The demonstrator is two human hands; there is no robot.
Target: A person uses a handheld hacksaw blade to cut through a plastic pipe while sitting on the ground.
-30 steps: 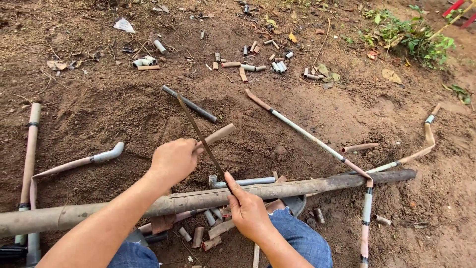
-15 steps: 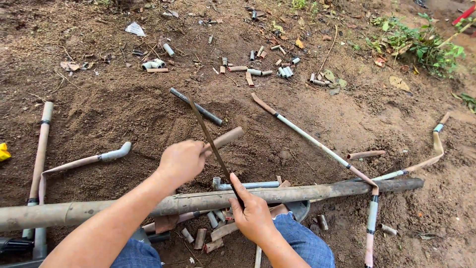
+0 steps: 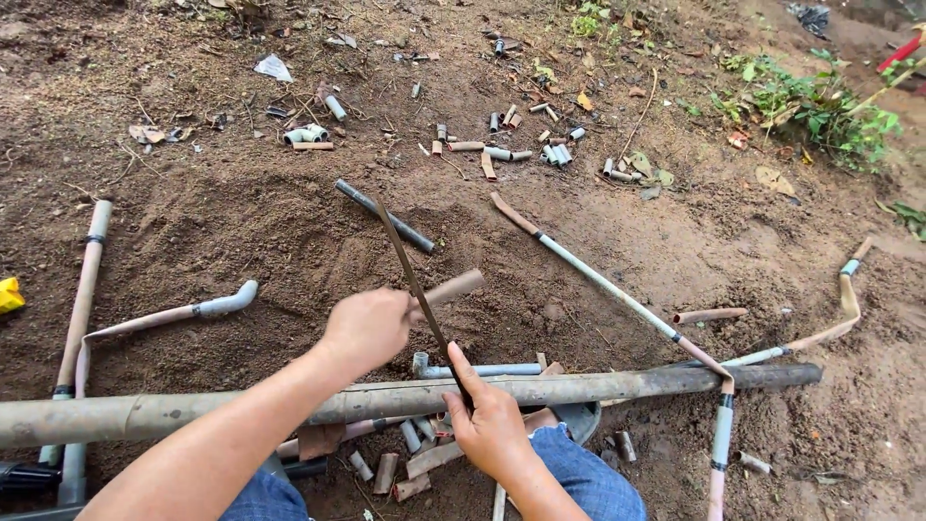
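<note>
The left hand point(image 3: 367, 328) is closed around a short brown pipe piece point(image 3: 451, 287), whose free end pokes out toward 2 o'clock. The right hand point(image 3: 492, 425) is closed on the near end of a thin dark saw blade point(image 3: 410, 275), thumb laid along it; the blade slants away toward 11 o'clock and crosses the pipe piece just beside the left fist. This looks like a sawing grip: one hand steadies the piece while the other guides the blade across it.

A long muddy pole point(image 3: 617, 384) lies across the person's lap from 9 to 3 o'clock, and both wrists reach over it (it may serve as a rest). Cut pipe stubs point(image 3: 405, 463) lie beneath it by the blue-clad knees.

On the bare soil point(image 3: 241, 212), a scrap of pale wrapper point(image 3: 274, 68) lies at 11 o'clock and a yellow object point(image 3: 10, 294) sits at the 9 o'clock edge; no labels are readable. More short offcuts point(image 3: 521, 145) are scattered at 12 o'clock.
</note>
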